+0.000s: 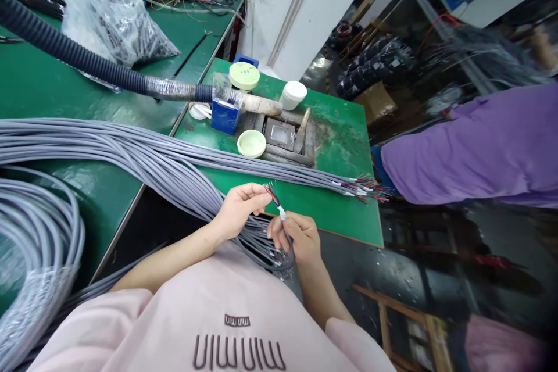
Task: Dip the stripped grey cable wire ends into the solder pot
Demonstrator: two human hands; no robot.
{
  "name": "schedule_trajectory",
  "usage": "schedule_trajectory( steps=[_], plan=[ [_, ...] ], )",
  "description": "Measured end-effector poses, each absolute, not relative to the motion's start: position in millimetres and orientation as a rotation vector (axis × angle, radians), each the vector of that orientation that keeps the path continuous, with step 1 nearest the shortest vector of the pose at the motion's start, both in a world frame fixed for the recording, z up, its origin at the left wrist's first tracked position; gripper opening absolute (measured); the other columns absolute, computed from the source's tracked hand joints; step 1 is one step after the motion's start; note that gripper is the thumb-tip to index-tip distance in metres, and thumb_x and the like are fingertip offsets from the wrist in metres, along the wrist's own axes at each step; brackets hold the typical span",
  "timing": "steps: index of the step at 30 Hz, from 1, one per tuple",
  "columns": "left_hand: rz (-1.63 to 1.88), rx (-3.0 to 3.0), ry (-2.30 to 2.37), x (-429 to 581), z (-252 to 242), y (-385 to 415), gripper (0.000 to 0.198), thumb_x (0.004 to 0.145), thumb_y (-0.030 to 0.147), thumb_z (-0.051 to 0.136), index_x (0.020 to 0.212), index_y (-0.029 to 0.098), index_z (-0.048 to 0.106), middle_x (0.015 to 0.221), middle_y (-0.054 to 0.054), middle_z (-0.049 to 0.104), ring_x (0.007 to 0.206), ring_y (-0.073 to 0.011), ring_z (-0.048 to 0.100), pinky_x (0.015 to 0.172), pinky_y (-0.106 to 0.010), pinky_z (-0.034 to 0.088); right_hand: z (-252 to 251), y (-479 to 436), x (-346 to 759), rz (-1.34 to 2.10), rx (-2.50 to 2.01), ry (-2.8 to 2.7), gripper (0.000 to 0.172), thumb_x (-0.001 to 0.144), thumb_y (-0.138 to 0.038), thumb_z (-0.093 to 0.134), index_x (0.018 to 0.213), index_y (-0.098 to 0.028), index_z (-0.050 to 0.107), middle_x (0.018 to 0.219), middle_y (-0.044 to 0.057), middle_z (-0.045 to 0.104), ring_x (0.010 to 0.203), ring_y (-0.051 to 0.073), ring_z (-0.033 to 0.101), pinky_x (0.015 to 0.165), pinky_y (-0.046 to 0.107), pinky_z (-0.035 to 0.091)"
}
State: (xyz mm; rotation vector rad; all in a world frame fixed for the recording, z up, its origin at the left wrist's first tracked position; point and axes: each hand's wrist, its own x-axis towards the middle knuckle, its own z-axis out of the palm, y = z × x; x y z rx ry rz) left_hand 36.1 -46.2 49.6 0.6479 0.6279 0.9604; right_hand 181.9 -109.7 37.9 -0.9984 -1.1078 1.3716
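My right hand [303, 236] is closed round a grey multi-core cable [289, 239], just below the white band at its stripped end. Thin coloured wires [274, 193] fan out from that end, pointing up and to the left. My left hand [241, 209] pinches these wires between thumb and fingers. Beneath both hands hangs a bundle of grey cables [187, 177], its stripped ends low near my body. More grey cables run across the green table [335, 218], and their coloured wire ends [370, 188] lie at its right side.
Beyond the cables sit a square metal pot [281, 133] in a stained frame, a pale green lid [251, 143] and a white tub [293, 95]. A ribbed black hose [108, 72] crosses from the left. Coiled cable [47, 215] lies at left. A person in purple [471, 148] stands at right.
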Motion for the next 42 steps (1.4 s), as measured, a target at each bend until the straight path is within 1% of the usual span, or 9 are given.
schedule_trajectory(
  steps=[4,8,12,15,22,28,31,36,42],
  plan=[
    [0.898,0.538,0.569,41,47,-48,0.028,0.065,0.033,0.079,0.063,0.013,0.06,0.047,0.006,0.049,0.044,-0.0032,0.04,0.047,-0.017,0.033,36,-108,180,1.394,-0.96,-1.065,0.035,0.087,-0.046,0.058,0.069,-0.018,0.067,0.035,-0.006,0.043,0.033,0.011,0.044,0.05,0.03,0.045],
    [0.862,0.442,0.573,47,43,-51,0.029,0.066,0.032,0.078,0.063,0.014,0.057,0.05,0.006,0.049,0.044,-0.004,0.042,0.046,-0.017,0.034,34,-106,178,1.405,-0.933,-1.034,0.034,0.088,-0.044,0.058,0.068,-0.018,0.066,0.034,-0.006,0.043,0.033,0.011,0.044,0.05,0.029,0.043],
    [1.05,0.444,0.681,46,43,-52,0.026,0.065,0.029,0.079,0.071,0.016,0.058,0.049,0.008,0.048,0.043,-0.0033,0.039,0.045,-0.016,0.032,34,-105,178,1.38,-0.959,-0.996,0.034,0.086,-0.045,0.06,0.066,-0.018,0.066,0.033,-0.007,0.042,0.032,0.01,0.042,0.052,0.03,0.045],
    [1.173,0.506,0.724,42,46,-51,0.023,0.065,0.027,0.079,0.071,0.016,0.059,0.045,0.01,0.044,0.042,-0.0029,0.037,0.046,-0.017,0.031,34,-104,177,1.36,-1.002,-1.009,0.034,0.085,-0.045,0.06,0.066,-0.018,0.066,0.033,-0.007,0.042,0.032,0.011,0.042,0.052,0.031,0.046],
    [1.112,0.527,0.767,41,47,-50,0.023,0.064,0.03,0.079,0.075,0.015,0.067,0.058,0.005,0.058,0.043,-0.0012,0.037,0.042,-0.016,0.027,31,-102,177,1.347,-1.037,-1.054,0.036,0.085,-0.048,0.059,0.068,-0.018,0.066,0.036,-0.006,0.044,0.034,0.011,0.045,0.046,0.028,0.041],
    [1.088,0.5,0.782,41,49,-47,0.028,0.06,0.034,0.081,0.071,0.014,0.066,0.048,0.007,0.048,0.042,-0.0018,0.035,0.043,-0.016,0.026,29,-102,178,1.339,-1.039,-1.088,0.035,0.087,-0.046,0.058,0.07,-0.017,0.067,0.037,-0.006,0.045,0.035,0.011,0.046,0.044,0.027,0.038],
    [1.075,0.487,0.798,41,52,-45,0.029,0.058,0.036,0.082,0.068,0.014,0.065,0.045,0.008,0.045,0.042,-0.0022,0.034,0.043,-0.016,0.026,30,-102,176,1.331,-1.07,-1.106,0.036,0.086,-0.047,0.059,0.068,-0.017,0.066,0.036,-0.006,0.045,0.035,0.011,0.046,0.046,0.028,0.039],
    [1.042,0.457,0.773,41,55,-44,0.029,0.059,0.035,0.081,0.067,0.013,0.064,0.044,0.008,0.044,0.042,-0.0021,0.033,0.043,-0.017,0.025,33,-102,175,1.322,-1.072,-1.113,0.034,0.087,-0.044,0.058,0.068,-0.018,0.066,0.036,-0.006,0.044,0.035,0.011,0.046,0.05,0.03,0.042],
    [1.043,0.454,0.765,42,50,-45,0.029,0.06,0.035,0.081,0.067,0.014,0.063,0.044,0.008,0.043,0.041,-0.0022,0.033,0.044,-0.017,0.025,32,-102,175,1.313,-1.089,-1.09,0.036,0.086,-0.047,0.058,0.067,-0.017,0.066,0.036,-0.006,0.045,0.035,0.011,0.046,0.048,0.029,0.041]
  ],
)
